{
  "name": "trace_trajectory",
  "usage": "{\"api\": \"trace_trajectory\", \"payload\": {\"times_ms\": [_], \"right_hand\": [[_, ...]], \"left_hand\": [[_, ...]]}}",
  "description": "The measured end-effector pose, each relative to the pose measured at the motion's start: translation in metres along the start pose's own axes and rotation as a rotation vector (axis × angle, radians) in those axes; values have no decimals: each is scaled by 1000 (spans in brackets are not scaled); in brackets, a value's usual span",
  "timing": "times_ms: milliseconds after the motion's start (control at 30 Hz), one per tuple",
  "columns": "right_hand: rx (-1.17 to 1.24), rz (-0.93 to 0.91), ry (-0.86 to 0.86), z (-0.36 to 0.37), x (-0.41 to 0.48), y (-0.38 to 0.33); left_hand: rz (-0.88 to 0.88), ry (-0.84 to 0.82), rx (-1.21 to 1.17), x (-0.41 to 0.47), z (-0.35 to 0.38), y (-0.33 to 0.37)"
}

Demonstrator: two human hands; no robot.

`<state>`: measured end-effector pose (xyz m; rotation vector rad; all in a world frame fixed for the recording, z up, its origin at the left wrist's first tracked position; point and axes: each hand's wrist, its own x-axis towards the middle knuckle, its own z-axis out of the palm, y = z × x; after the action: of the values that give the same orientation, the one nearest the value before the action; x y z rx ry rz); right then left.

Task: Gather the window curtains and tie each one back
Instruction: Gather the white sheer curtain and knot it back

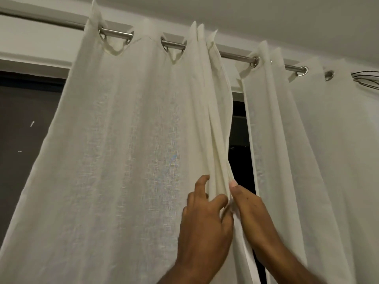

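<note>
- The left curtain [123, 160] hangs spread from the centre out to 9 o'clock. Its inner edge, just right of centre, is pressed into narrow folds [218, 152].
- The left hand [205, 220], at 6 o'clock, has its fingers curled round these folds. The right hand [249, 208], at 5 o'clock, pinches the hem with the thumb on top (its other fingers are hidden behind the cloth).
- To gather well, I would use the right hand as anchor and let the left hand reach toward 9 o'clock for the next pleat, as wide as the last.
- The eyelets [173, 45] at 12 o'clock must slide on the rod [235, 56], so a sideways pull seems safer than a downward one.
- The right curtain [317, 160], at 3 o'clock, is untouched, with the dark window [240, 160] between.
</note>
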<state>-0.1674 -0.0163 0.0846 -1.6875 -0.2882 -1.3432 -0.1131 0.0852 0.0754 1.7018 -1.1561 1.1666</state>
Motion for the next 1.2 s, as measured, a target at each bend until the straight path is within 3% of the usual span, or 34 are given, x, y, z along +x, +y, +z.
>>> {"api": "trace_trajectory", "payload": {"times_ms": [133, 267, 367, 467, 634, 900, 1034, 1100, 1200], "right_hand": [[-71, -51, -145, 2, 3, 1], [-191, -82, -16, -2, 15, 5], [-315, -84, 99, -6, 25, 11], [-302, -80, 57, -1, 27, 12], [-346, -148, -14, 54, 18, 2], [-321, -222, -2, 211, 7, -55], [-367, -275, -81, 277, -8, -83], [-337, -284, -85, 276, -11, -87], [-196, -228, 5, 236, -10, -82]], "left_hand": [[8, -66, -12, -2, -3, -6], [-138, -16, -233, 6, -13, -22], [-143, 95, -147, 8, -23, -38], [-107, 163, -60, 3, -36, -48], [-68, 214, -9, -4, -70, -65], [-22, 320, 65, -15, -174, -132], [-29, 377, 64, -17, -223, -160], [-22, 391, 46, -20, -228, -163], [87, 252, 46, -29, -207, -145]]}}
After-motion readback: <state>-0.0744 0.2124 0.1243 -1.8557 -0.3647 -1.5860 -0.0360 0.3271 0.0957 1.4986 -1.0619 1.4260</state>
